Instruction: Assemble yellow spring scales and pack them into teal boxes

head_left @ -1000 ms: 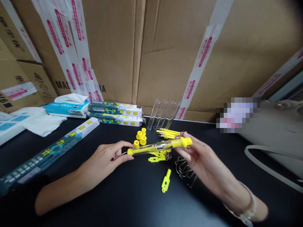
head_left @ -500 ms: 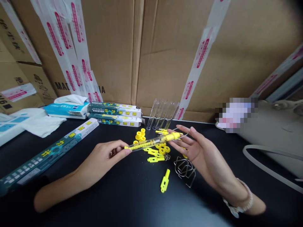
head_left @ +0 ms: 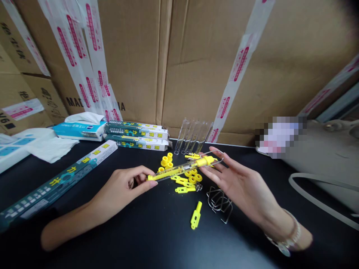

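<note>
A clear tubular spring scale (head_left: 174, 171) with a yellow inner strip is held slantwise above the table. My left hand (head_left: 126, 186) pinches its yellow lower end between thumb and fingers. At the other end, my right hand (head_left: 241, 179) holds the bent wire handle (head_left: 214, 152) beside the yellow cap (head_left: 205, 161), with its fingers stretched under and along it. Beneath the tube lie yellow rings (head_left: 192, 179), yellow collars (head_left: 165, 161) and flat yellow slotted pieces (head_left: 185, 190). One slotted piece (head_left: 195, 216) lies nearer me. Bent wire handles (head_left: 219, 200) are heaped below my right hand.
Several clear tubes (head_left: 193, 136) stand at the back before a large cardboard box (head_left: 134, 56). Printed narrow boxes (head_left: 137, 136) are stacked left of them; a longer one (head_left: 61, 183) lies at left. Tissue packs (head_left: 78, 129), a blurred-out phone (head_left: 280, 136) and a grey bag (head_left: 322, 160) flank them.
The spring scale has turned a little about its length: the marked face of its strip has rotated away and the wire handle shows wider. Both hands stay nearly in place.
</note>
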Action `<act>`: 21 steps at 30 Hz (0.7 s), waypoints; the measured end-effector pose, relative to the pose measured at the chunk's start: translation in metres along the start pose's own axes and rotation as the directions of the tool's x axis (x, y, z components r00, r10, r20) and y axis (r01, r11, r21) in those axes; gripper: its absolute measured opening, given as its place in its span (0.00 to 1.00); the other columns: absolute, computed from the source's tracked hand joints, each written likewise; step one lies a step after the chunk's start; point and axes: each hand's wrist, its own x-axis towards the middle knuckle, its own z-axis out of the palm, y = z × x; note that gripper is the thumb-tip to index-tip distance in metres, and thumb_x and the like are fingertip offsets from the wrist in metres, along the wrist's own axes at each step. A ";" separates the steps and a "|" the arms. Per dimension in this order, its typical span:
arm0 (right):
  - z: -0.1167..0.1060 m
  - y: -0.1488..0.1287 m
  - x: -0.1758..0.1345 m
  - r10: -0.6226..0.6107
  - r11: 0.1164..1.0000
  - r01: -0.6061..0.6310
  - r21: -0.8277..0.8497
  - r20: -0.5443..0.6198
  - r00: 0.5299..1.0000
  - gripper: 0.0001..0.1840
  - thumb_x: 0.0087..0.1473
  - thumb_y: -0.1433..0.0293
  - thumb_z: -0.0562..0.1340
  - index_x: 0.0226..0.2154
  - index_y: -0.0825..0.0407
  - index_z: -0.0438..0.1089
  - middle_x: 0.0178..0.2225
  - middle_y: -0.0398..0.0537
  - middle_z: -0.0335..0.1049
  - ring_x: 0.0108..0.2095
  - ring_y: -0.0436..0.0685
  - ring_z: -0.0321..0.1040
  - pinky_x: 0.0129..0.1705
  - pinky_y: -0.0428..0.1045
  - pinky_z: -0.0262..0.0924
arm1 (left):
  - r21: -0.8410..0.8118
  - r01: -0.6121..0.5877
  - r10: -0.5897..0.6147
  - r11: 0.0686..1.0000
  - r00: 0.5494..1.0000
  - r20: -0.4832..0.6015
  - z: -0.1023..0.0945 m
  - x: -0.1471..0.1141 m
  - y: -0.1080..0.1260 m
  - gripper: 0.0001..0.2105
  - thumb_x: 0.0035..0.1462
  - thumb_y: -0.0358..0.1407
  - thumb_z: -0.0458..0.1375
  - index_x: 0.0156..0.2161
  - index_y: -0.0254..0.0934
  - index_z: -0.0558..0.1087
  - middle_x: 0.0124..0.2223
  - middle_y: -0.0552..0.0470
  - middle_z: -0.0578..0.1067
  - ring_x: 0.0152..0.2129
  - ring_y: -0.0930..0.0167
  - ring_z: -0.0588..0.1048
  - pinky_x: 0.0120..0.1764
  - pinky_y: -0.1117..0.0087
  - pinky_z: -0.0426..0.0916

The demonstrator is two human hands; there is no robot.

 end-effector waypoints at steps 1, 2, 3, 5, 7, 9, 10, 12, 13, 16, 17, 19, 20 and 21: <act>0.000 -0.001 0.000 0.002 1.000 -0.002 0.003 0.011 1.000 0.16 0.64 0.63 0.60 0.51 0.48 0.74 0.53 0.53 0.78 0.55 0.59 0.75 0.59 0.53 0.69 | -0.004 0.002 -0.002 1.000 1.000 0.000 0.000 0.000 -0.001 0.15 0.56 0.50 0.62 0.40 0.43 0.81 0.26 0.60 0.71 0.19 0.75 0.59 0.24 0.74 0.55; 0.000 -0.002 -0.001 0.001 1.000 -0.001 0.003 0.025 1.000 0.15 0.64 0.63 0.60 0.51 0.48 0.74 0.52 0.52 0.78 0.55 0.59 0.75 0.59 0.53 0.69 | -0.007 0.001 -0.001 1.000 1.000 -0.001 0.000 0.000 -0.002 0.15 0.56 0.50 0.62 0.41 0.43 0.81 0.26 0.60 0.71 0.18 0.75 0.59 0.24 0.74 0.55; 0.001 -0.003 -0.001 -0.003 1.000 0.003 0.001 0.039 0.999 0.15 0.63 0.63 0.61 0.50 0.47 0.75 0.51 0.52 0.79 0.55 0.59 0.75 0.59 0.54 0.69 | -0.011 -0.002 0.002 1.000 1.000 -0.002 0.001 0.000 -0.003 0.15 0.56 0.50 0.63 0.41 0.43 0.81 0.26 0.60 0.70 0.18 0.76 0.58 0.24 0.74 0.55; 0.001 -0.004 -0.002 -0.010 1.000 0.010 -0.004 0.062 0.998 0.15 0.62 0.61 0.61 0.49 0.47 0.76 0.50 0.52 0.80 0.56 0.61 0.74 0.59 0.56 0.70 | -0.017 -0.006 0.006 1.000 1.000 -0.003 0.001 -0.001 -0.003 0.15 0.56 0.49 0.63 0.41 0.43 0.81 0.26 0.60 0.70 0.19 0.76 0.58 0.24 0.74 0.55; 0.002 -0.005 -0.002 -0.005 1.000 0.005 -0.006 0.076 0.997 0.16 0.62 0.59 0.62 0.48 0.47 0.76 0.49 0.53 0.80 0.57 0.62 0.73 0.59 0.57 0.70 | -0.028 -0.005 0.005 1.000 1.000 0.011 0.000 0.000 -0.002 0.15 0.56 0.49 0.63 0.41 0.42 0.81 0.26 0.60 0.70 0.19 0.75 0.59 0.25 0.74 0.55; 0.002 -0.003 -0.003 -0.001 1.000 0.002 -0.004 0.085 0.996 0.18 0.60 0.57 0.63 0.48 0.49 0.77 0.49 0.54 0.80 0.57 0.62 0.73 0.60 0.55 0.68 | -0.037 0.003 -0.002 0.999 1.000 0.028 0.000 0.000 -0.001 0.15 0.55 0.49 0.63 0.40 0.42 0.81 0.25 0.60 0.71 0.19 0.75 0.59 0.25 0.74 0.55; 0.002 -0.003 -0.002 -0.006 1.000 0.007 -0.005 0.088 0.996 0.19 0.60 0.57 0.65 0.48 0.50 0.77 0.49 0.54 0.80 0.57 0.61 0.73 0.61 0.53 0.67 | -0.039 0.008 -0.007 0.999 0.999 0.034 0.000 0.000 0.000 0.15 0.55 0.49 0.64 0.40 0.42 0.81 0.25 0.60 0.71 0.19 0.75 0.59 0.25 0.74 0.55; 0.003 0.000 -0.002 -0.028 0.999 0.030 -0.023 0.090 0.996 0.21 0.57 0.57 0.68 0.49 0.51 0.77 0.49 0.54 0.80 0.57 0.60 0.73 0.62 0.51 0.65 | -0.040 0.016 -0.015 0.999 0.999 0.043 0.000 0.000 0.000 0.15 0.54 0.49 0.64 0.39 0.42 0.81 0.25 0.59 0.72 0.20 0.75 0.59 0.25 0.74 0.55; 0.003 0.002 -0.002 -0.038 0.998 0.042 -0.041 0.087 0.995 0.23 0.55 0.58 0.70 0.51 0.50 0.76 0.49 0.53 0.80 0.57 0.59 0.73 0.62 0.50 0.65 | -0.039 0.020 -0.018 0.999 0.999 0.047 0.000 0.000 0.000 0.15 0.54 0.49 0.64 0.39 0.42 0.81 0.25 0.59 0.72 0.20 0.75 0.60 0.25 0.73 0.55; 0.007 0.007 -0.004 -0.057 0.992 0.061 -0.106 0.040 0.998 0.31 0.50 0.64 0.75 0.56 0.49 0.72 0.48 0.49 0.80 0.57 0.57 0.73 0.62 0.48 0.64 | -0.044 0.027 -0.024 0.999 0.998 0.060 0.000 0.000 -0.001 0.15 0.54 0.50 0.65 0.39 0.42 0.81 0.25 0.59 0.73 0.20 0.74 0.61 0.25 0.74 0.55; 0.008 0.009 -0.004 -0.062 0.990 0.064 -0.127 0.014 0.998 0.34 0.48 0.65 0.76 0.57 0.49 0.71 0.48 0.48 0.80 0.57 0.56 0.73 0.62 0.47 0.64 | -0.048 0.029 -0.026 0.998 0.998 0.060 0.001 0.000 -0.001 0.15 0.54 0.50 0.65 0.39 0.42 0.81 0.25 0.59 0.73 0.20 0.74 0.61 0.25 0.74 0.55; 0.012 0.013 -0.006 -0.069 0.984 0.063 -0.168 -0.035 0.997 0.39 0.45 0.67 0.78 0.59 0.47 0.69 0.48 0.47 0.80 0.56 0.56 0.73 0.61 0.47 0.65 | -0.055 0.029 -0.026 0.998 0.998 0.057 0.002 0.000 -0.001 0.15 0.54 0.49 0.65 0.39 0.41 0.81 0.25 0.59 0.72 0.20 0.74 0.61 0.25 0.74 0.55; 0.014 0.016 -0.007 -0.077 0.979 0.066 -0.191 -0.052 0.996 0.41 0.43 0.68 0.78 0.59 0.47 0.67 0.49 0.47 0.79 0.56 0.56 0.73 0.61 0.48 0.66 | -0.058 0.026 -0.023 0.998 0.998 0.053 0.003 0.000 0.000 0.15 0.54 0.49 0.65 0.39 0.41 0.81 0.25 0.59 0.72 0.19 0.75 0.61 0.24 0.74 0.55; 0.015 0.018 -0.007 -0.090 0.974 0.075 -0.216 -0.061 0.994 0.43 0.42 0.68 0.79 0.60 0.46 0.66 0.50 0.47 0.78 0.56 0.57 0.73 0.60 0.49 0.66 | -0.062 0.021 -0.018 0.998 0.998 0.053 0.004 -0.001 0.001 0.14 0.54 0.49 0.65 0.39 0.41 0.80 0.25 0.59 0.72 0.19 0.75 0.61 0.24 0.74 0.54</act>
